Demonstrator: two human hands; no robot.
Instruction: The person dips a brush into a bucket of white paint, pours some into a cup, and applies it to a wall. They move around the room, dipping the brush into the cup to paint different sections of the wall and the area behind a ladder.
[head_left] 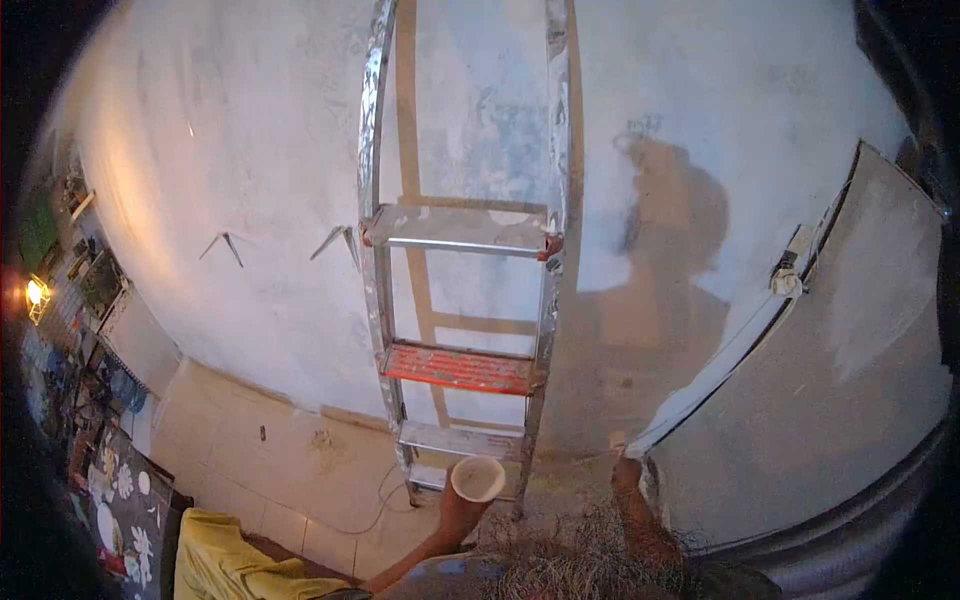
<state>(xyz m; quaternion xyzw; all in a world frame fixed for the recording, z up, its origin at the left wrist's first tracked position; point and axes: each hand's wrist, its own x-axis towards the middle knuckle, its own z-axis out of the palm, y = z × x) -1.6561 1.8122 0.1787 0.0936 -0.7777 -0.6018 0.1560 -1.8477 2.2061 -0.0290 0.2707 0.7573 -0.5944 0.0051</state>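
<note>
My left hand [462, 515] is wrapped round a white, round, open-topped tub [478, 480], held in front of the ladder's lowest steps. Whatever is inside the tub is too indistinct to name. Farther right, my right hand [627, 476] is closed beside the lower end of the pale strip along the wall edge. A small pale shape [618, 440] shows just above its fingers, but I cannot make out what the hand holds. Between and beyond both hands stands a paint-spattered metal ladder [460, 370] with one red step, upright before the wall.
The patchy white wall [270, 130] fills the far side, with two metal brackets [335, 240] on it. A grey panel [850, 330] slants at right, near a white fitting [786, 282]. A cable [375, 520] lies on the tiled floor [240, 430]. A lit lamp [37, 293] and clutter are at left.
</note>
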